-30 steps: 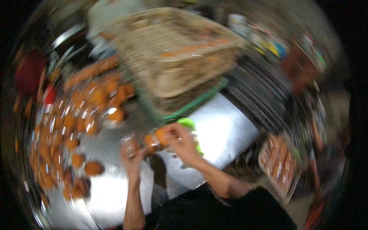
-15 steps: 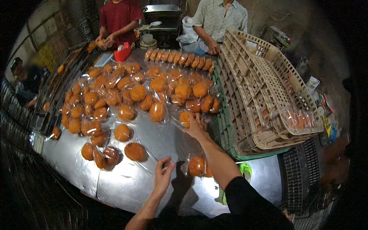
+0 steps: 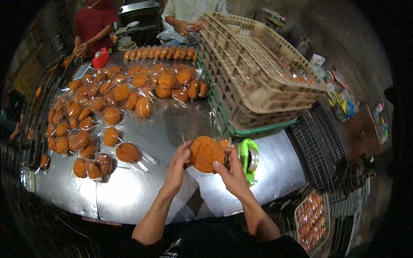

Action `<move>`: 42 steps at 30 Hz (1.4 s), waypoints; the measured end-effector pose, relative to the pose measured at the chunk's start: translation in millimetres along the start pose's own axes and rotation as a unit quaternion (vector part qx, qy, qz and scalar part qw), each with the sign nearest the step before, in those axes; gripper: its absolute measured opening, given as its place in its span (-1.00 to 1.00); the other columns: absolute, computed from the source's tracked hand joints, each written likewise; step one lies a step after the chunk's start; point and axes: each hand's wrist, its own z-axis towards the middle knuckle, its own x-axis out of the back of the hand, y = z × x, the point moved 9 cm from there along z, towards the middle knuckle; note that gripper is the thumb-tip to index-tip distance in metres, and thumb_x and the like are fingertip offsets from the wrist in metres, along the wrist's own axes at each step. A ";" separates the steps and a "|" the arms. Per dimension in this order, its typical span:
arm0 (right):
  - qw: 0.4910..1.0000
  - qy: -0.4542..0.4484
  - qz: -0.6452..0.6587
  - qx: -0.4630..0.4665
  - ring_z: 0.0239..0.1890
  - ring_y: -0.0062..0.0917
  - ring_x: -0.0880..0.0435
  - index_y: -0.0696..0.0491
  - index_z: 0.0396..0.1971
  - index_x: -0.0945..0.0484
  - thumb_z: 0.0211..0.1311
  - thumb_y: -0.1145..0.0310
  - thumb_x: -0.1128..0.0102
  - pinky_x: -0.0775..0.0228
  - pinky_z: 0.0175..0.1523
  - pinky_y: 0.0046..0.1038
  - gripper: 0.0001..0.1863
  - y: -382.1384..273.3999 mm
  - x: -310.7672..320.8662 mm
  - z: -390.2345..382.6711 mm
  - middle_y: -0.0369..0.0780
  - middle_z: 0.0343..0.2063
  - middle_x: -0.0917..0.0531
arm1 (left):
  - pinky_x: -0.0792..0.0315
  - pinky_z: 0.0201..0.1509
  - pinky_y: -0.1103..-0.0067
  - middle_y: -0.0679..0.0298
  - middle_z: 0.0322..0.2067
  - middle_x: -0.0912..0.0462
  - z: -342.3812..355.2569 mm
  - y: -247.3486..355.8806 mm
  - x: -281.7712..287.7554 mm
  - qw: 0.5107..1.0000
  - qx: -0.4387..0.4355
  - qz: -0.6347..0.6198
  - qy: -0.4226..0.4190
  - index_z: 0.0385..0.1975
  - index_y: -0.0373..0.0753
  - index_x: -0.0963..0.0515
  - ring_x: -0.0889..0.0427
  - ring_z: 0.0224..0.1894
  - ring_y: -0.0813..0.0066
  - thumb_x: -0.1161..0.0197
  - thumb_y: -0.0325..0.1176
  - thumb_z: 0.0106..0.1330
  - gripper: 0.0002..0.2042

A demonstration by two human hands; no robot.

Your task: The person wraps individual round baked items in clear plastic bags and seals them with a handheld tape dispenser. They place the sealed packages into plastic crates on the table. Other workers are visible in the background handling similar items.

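My left hand (image 3: 180,165) and my right hand (image 3: 230,170) both grip a large round orange-brown bun (image 3: 204,150) in a clear bag over the steel table (image 3: 129,198). The left fingers pinch its left side; the right thumb lies on its lower right face. Just right of them is a bright green tape dispenser (image 3: 243,157) with a roll. Part of another orange packaged item (image 3: 224,141) shows behind the held bun. Many bagged buns (image 3: 112,116) are spread over the table's left and back, with a long bagged row (image 3: 159,53) at the far edge.
Stacked beige and green crates (image 3: 262,73) stand at the back right, black crates (image 3: 318,146) beside them and a crate of packaged food (image 3: 312,219) at lower right. Co-workers in a red shirt (image 3: 94,26) and a light shirt (image 3: 193,8) stand across the table, near a red dispenser (image 3: 100,60).
Half a second ago my right hand reached for a bun farther back and my left was open; now both hold that bun nearer me. The view has also shifted, moving the table's contents leftward.
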 end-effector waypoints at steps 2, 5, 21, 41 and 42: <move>0.997 -0.055 0.001 -0.048 -0.22 -0.50 -0.59 0.19 -0.01 -0.34 0.30 0.21 -0.20 -0.42 -0.06 -0.47 -0.56 1.4 1.3 -21.3 -0.14 -0.27 -0.59 | -0.29 0.17 0.54 0.16 -0.01 -0.52 -3.8 2.8 -13.6 0.998 -0.011 -0.033 0.052 0.06 -0.38 -0.42 -0.47 0.05 0.40 0.12 -0.12 0.50 -0.58; 0.999 -0.004 -0.015 0.046 -0.18 -0.50 -0.59 0.20 -0.03 -0.36 0.34 0.26 -0.13 -0.41 -0.05 -0.47 -0.64 -30.5 25.8 -27.6 -0.15 -0.25 -0.59 | -0.35 0.08 0.54 0.16 -0.12 -0.57 -24.1 21.3 -33.1 0.981 -0.112 0.133 0.091 -0.03 -0.34 -0.46 -0.53 -0.05 0.39 0.10 -0.20 0.52 -0.67; 0.992 -0.074 0.064 0.077 0.01 -0.47 -0.47 0.14 0.14 -0.17 0.23 0.50 -0.19 -0.36 0.11 -0.44 -0.47 -37.6 11.8 -21.2 -0.14 -0.04 -0.43 | -0.37 0.06 0.47 0.21 -0.18 -0.55 -48.7 32.4 -23.9 0.971 -0.127 -0.032 0.200 -0.07 -0.30 -0.45 -0.50 -0.11 0.48 0.13 -0.03 0.52 -0.59; 0.934 -0.024 0.343 0.094 -0.21 -0.57 -0.57 0.11 -0.18 -0.30 0.49 0.35 0.16 -0.42 0.00 -0.50 -0.86 -79.6 40.9 -64.6 -0.14 -0.26 -0.62 | -0.34 0.12 0.44 -0.02 0.05 -0.42 -134.2 88.7 -107.1 0.889 -0.367 0.253 0.110 0.06 -0.42 -0.35 -0.43 0.11 0.31 -0.22 -0.37 0.30 -0.60; 0.947 -0.009 0.297 0.121 -0.18 -0.57 -0.57 0.12 -0.19 -0.32 0.47 0.36 0.13 -0.41 0.00 -0.49 -0.86 -86.5 43.1 -66.4 -0.14 -0.25 -0.62 | -0.37 0.09 0.46 -0.02 0.02 -0.46 -132.5 84.2 -113.6 0.913 -0.329 0.235 0.058 0.05 -0.42 -0.38 -0.46 0.09 0.32 -0.22 -0.39 0.31 -0.63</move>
